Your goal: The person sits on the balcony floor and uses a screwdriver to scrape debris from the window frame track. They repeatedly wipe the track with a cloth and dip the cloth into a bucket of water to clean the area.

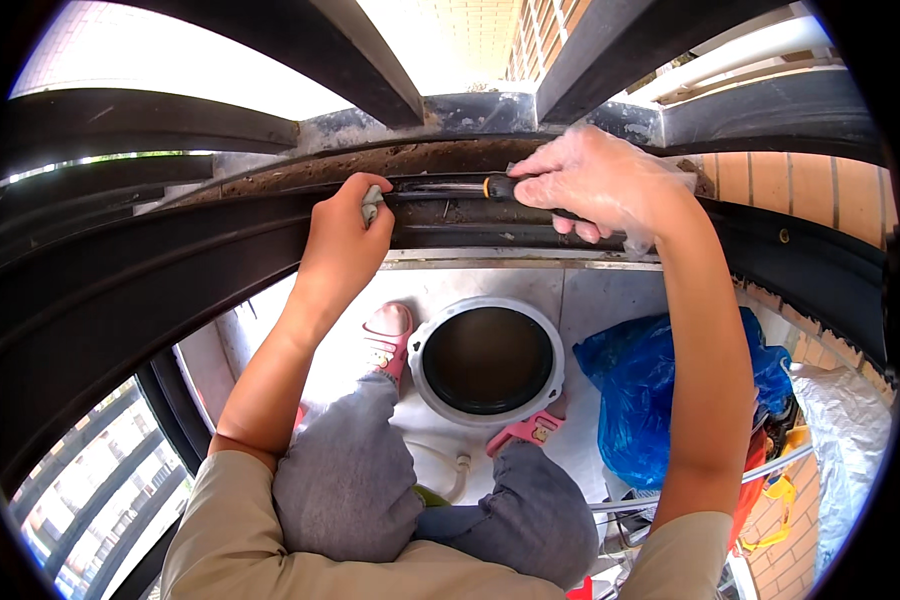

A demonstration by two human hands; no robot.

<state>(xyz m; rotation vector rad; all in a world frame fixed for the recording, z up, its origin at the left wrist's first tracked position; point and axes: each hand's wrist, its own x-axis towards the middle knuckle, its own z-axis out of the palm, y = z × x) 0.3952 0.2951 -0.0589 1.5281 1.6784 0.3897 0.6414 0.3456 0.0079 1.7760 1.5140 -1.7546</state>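
Note:
My right hand (600, 185), in a thin clear plastic glove, grips the dark handle of a screwdriver (499, 188) with an orange ring. Its metal shaft points left along the dirty black window track (470, 212), and the tip ends close to my left fingers. My bare left hand (348, 225) is closed on a small greyish-white cloth (372, 203) at the track. Whether the cloth touches the screwdriver's tip I cannot tell.
Black railing bars (360, 60) cross beyond the track. Below, a white-rimmed basin (558, 345) of dark, murky liquid stands between my feet in pink slippers (382, 350). To its right lie a blue plastic bag (635, 400) and a white sack (850, 430). A pale hose (460, 470) is on the floor.

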